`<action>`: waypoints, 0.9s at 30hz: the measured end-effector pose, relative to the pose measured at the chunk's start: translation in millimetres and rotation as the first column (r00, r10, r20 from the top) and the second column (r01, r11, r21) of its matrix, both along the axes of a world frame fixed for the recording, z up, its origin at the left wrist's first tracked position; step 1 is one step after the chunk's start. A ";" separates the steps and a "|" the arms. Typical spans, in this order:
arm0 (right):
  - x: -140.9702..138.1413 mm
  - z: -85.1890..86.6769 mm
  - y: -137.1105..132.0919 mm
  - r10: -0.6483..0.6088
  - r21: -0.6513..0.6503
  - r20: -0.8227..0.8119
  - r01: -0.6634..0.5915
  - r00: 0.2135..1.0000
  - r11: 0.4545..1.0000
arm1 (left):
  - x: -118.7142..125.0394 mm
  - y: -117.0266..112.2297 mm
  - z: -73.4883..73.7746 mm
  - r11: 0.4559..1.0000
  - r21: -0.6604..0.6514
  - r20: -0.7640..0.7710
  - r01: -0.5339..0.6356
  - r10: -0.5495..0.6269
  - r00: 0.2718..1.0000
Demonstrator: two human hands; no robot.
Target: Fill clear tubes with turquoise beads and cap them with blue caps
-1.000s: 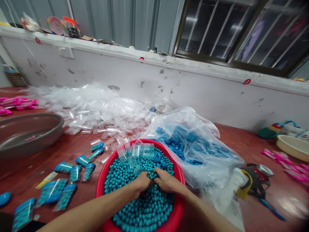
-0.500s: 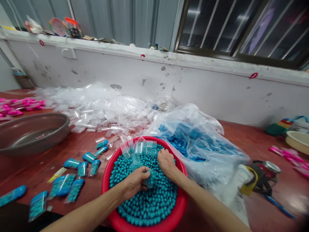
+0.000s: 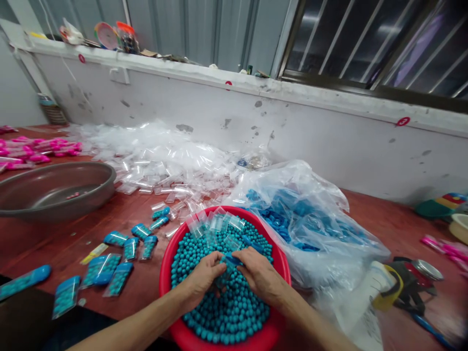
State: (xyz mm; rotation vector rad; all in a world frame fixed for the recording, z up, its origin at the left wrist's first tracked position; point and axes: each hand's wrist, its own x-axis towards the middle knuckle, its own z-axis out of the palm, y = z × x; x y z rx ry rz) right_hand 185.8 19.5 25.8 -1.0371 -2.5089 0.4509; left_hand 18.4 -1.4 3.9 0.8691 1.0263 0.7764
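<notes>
Over a red basin (image 3: 166, 273) heaped with teal beads (image 3: 219, 324), my two hands meet. My left hand (image 3: 205, 277) is closed around a small clear plastic case, mostly hidden by the fingers. A blue cap (image 3: 232, 259) sits at the top of that case, with my right hand (image 3: 258, 270) pinching it from the right. Whether the cap is fully seated I cannot tell. Several clear cases (image 3: 217, 223) lie on the beads at the far side of the basin. Another blue cap (image 3: 253, 243) rests on the beads just beyond my right hand.
Bead-filled cases with blue caps (image 3: 119, 279) lie left of the basin. Behind are a heap of clear cases (image 3: 157, 156) and a plastic bag of blue caps (image 3: 292, 209). A grey basin (image 3: 58, 209) stands left; a headlamp-like device (image 3: 405, 282) lies right.
My right hand has come from the basin's far right to the case in my left hand, bringing a blue cap onto it. The view has shifted slightly left.
</notes>
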 end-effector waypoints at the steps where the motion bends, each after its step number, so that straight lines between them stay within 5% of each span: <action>1: 0.5 -0.1 -0.8 -0.009 -0.084 -0.097 0.001 0.995 0.996 | 0.2 -1.8 1.6 1.000 0.004 0.008 0.007 -0.007 1.000; 5: -2.5 -5.2 -2.8 -0.216 -0.395 -0.312 0.080 0.925 0.915 | 2.4 -8.6 7.1 0.999 0.012 0.038 0.032 -0.032 0.999; 8: -6.2 -8.6 -6.5 -0.242 -0.324 -0.347 0.127 0.906 0.938 | 4.5 -11.7 8.0 0.999 0.036 0.053 0.002 -0.004 0.999; 15: 0.5 -11.2 -14.5 0.060 -0.048 -0.248 -0.074 0.967 0.996 | 10.3 -16.4 4.1 0.991 0.013 0.013 -0.133 0.133 0.991; 18: 1.1 -11.2 -13.8 0.105 -0.075 -0.268 -0.129 0.958 0.989 | 12.5 -17.3 5.1 0.989 0.062 -0.030 -0.136 0.138 0.990; 20: -1.5 -10.5 -13.4 -0.027 -0.193 -0.361 -0.047 0.932 0.980 | 12.0 -17.4 8.2 0.986 0.103 -0.050 -0.128 0.134 0.990; 23: -6.1 -8.9 -15.2 -0.275 -0.444 -0.424 0.067 0.863 0.893 | 7.6 -17.2 13.9 0.974 0.189 -0.102 -0.128 0.149 0.984; 27: -3.2 -2.2 -18.5 -0.322 -0.687 -0.388 -0.037 0.864 0.726 | -2.8 -15.8 15.8 0.976 0.206 -0.146 -0.075 0.106 0.984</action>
